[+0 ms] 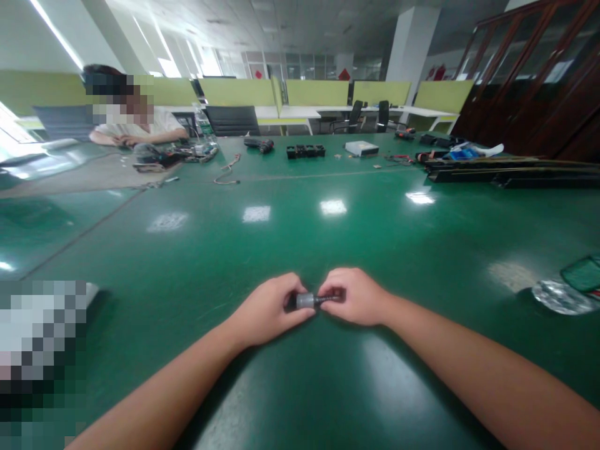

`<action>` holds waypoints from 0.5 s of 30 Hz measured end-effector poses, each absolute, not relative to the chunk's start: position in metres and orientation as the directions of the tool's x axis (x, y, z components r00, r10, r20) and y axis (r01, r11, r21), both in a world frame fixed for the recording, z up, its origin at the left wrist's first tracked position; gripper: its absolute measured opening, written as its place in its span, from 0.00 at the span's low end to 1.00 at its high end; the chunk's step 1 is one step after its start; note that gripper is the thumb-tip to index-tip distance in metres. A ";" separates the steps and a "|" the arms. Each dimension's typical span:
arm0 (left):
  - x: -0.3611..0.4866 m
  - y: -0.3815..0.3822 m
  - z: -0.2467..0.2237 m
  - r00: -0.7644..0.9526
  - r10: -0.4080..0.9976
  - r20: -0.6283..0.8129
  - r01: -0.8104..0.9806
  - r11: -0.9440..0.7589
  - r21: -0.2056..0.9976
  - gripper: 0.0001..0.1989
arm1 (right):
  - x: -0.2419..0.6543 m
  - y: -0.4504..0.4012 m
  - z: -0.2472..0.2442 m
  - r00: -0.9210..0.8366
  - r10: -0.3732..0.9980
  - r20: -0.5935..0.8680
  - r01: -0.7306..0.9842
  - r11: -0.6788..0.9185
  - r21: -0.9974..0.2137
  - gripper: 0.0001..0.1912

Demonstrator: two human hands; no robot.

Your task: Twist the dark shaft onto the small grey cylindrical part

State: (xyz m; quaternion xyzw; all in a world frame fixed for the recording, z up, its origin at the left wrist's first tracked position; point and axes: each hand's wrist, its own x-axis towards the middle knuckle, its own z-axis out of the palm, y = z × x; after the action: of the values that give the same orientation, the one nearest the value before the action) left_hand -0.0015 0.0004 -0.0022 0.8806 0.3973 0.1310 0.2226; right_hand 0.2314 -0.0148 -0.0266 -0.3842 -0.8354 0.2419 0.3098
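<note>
Just above the green tabletop (281, 244), both hands meet at a small grey metal cylinder (305, 300). It lies level, with a dark end on its left side and a thin, dark ridged shaft (327, 299) sticking out to the right. My left hand (274, 308) is closed around the cylinder, thumb and fingers on either side, partly hiding its dark end. The ridged shaft is pinched between the thumb and fingers of my right hand (354, 296), which cover its far end. Blur keeps the exact kind of part from showing.
A person in a white top (140, 128) sits across the table near tangled parts (164, 154). Farther back lie a black block (305, 152), a white box (360, 149) and long black strips (510, 172). A clear bottle (562, 296) lies at right; a blurred-out object (42, 331) is at left.
</note>
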 end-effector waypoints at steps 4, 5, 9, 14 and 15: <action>-0.002 0.000 -0.002 0.646 0.762 0.049 0.642 -0.577 0.504 0.13 | 0.233 -0.016 -0.027 -0.523 0.779 0.347 0.491 0.608 -0.624 0.04; -0.002 0.000 -0.002 0.646 0.761 0.054 0.641 -0.580 0.502 0.13 | 0.233 -0.016 -0.027 -0.525 0.776 0.349 0.491 0.611 -0.621 0.04; -0.002 0.001 -0.001 0.653 0.755 0.063 0.630 -0.587 0.508 0.13 | 0.233 -0.017 -0.027 -0.528 0.775 0.347 0.493 0.613 -0.618 0.04; -0.003 0.000 0.000 0.656 0.752 0.061 0.628 -0.589 0.508 0.12 | 0.234 -0.018 -0.026 -0.530 0.776 0.342 0.518 0.616 -0.594 0.04; -0.003 0.000 0.000 0.658 0.750 0.062 0.628 -0.592 0.505 0.12 | 0.234 -0.018 -0.026 -0.528 0.778 0.340 0.525 0.614 -0.589 0.04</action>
State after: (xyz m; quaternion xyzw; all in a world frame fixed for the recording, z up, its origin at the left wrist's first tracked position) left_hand -0.0027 0.0003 -0.0002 0.8820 0.3906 0.1355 0.2262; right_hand 0.2337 -0.0181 -0.0260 -0.3842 -0.8479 0.2126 0.2970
